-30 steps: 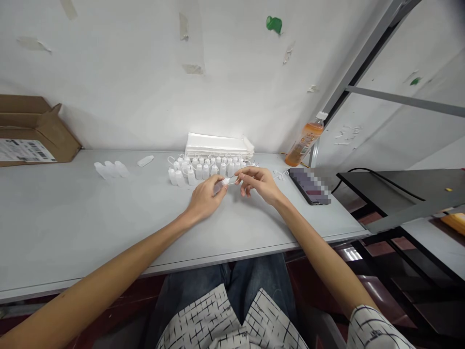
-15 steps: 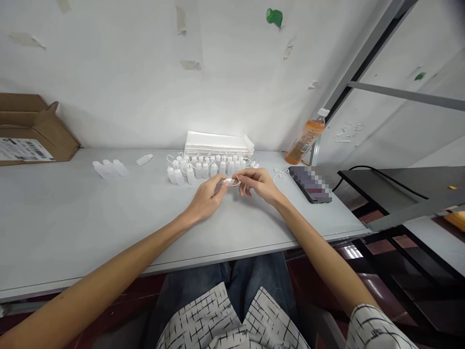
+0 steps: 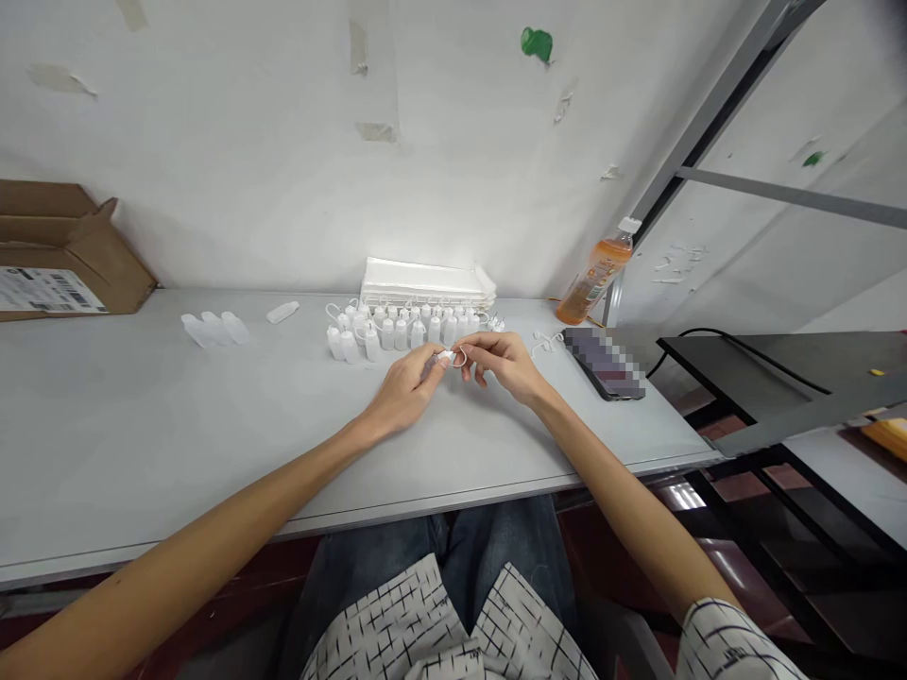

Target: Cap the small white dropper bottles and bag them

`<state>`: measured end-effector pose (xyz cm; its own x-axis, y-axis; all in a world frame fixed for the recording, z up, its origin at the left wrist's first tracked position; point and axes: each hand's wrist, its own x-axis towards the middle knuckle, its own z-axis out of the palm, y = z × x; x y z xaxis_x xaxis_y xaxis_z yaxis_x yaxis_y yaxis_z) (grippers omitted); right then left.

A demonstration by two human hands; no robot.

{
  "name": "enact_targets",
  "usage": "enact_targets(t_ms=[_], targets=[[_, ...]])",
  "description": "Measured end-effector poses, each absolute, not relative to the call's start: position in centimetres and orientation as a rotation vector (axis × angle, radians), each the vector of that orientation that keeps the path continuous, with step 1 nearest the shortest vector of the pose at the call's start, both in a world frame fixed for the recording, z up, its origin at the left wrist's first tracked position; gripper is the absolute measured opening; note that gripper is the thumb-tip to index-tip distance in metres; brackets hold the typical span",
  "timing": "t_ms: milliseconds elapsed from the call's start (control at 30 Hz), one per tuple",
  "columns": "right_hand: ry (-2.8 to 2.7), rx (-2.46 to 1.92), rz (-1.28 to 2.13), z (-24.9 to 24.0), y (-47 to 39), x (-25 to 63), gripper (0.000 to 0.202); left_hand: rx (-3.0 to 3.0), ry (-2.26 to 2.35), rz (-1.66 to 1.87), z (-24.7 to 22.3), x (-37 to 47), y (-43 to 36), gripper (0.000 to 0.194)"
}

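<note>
Between my hands is a small white plastic squeeze bottle [image 3: 445, 354], mostly covered by fingers, with its cap end toward the right. My left hand [image 3: 405, 387] is closed around its body. With fingers pinched, my right hand [image 3: 506, 362] holds the thin white looped cap strap [image 3: 460, 358] at the bottle's top. Just behind the hands stand several small white bottles [image 3: 401, 333] in rows, many with looped straps. A few loose white caps with straps [image 3: 545, 343] lie to the right of my right hand.
Several uncapped bottles [image 3: 214, 329] lie at the left, with a single one [image 3: 282, 312] closer in. White flat packs [image 3: 429, 280] are stacked against the wall. A phone [image 3: 606, 364] and an orange drink bottle [image 3: 599, 272] are at right, a cardboard box [image 3: 71, 250] far left.
My right fingers have shifted slightly left, closer to the bottle's top, and the strap loop has moved with them. My left hand keeps its hold. The camera view has tilted a little.
</note>
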<state>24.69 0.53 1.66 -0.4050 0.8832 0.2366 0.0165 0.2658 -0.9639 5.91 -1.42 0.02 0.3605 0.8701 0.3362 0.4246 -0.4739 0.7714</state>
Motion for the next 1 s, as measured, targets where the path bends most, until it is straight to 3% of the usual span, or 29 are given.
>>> enact_targets(t_ms=[633,1000], targets=[[-1.906,-0.955,1.071,0.9,0.7,24.7,0.026,2.259,1.214,0.946,-1.3,5.7,-0.8,0.032],[-1.958,-0.980,1.148,0.4,0.5,24.7,0.026,2.304,1.278,0.867,-0.9,5.9,-1.4,0.035]])
